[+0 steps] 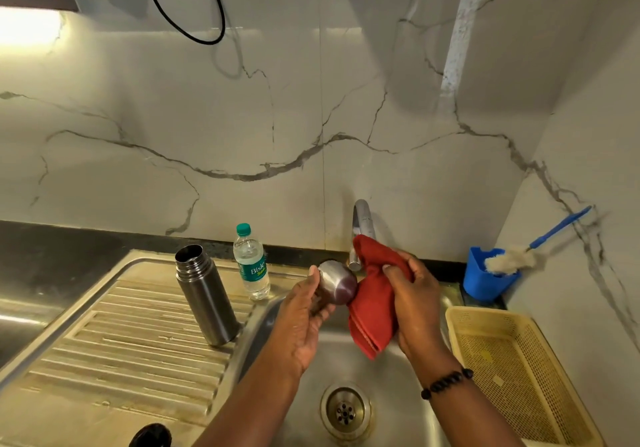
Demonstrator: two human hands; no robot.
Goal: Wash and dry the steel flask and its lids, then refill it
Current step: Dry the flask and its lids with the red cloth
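Observation:
The open steel flask (pixel 205 294) stands upright on the ribbed drainboard (pixel 114 335), left of the sink basin. Over the basin my left hand (pixel 304 322) grips the steel cup lid (pixel 337 282), its closed end turned toward the cloth. My right hand (pixel 412 301) holds a red cloth (pixel 372 311) bunched against that lid. A black round lid (pixel 152 437) shows partly at the bottom edge on the drainboard. A sealed water bottle with a green cap (pixel 251 263) stands behind the flask.
The tap (pixel 362 228) rises behind the cloth. The sink drain (pixel 345 410) lies below my hands. A yellow plastic basket (pixel 512 370) sits right of the basin. A blue holder (pixel 485 275) with a bottle brush (pixel 512 259) stands in the back right corner.

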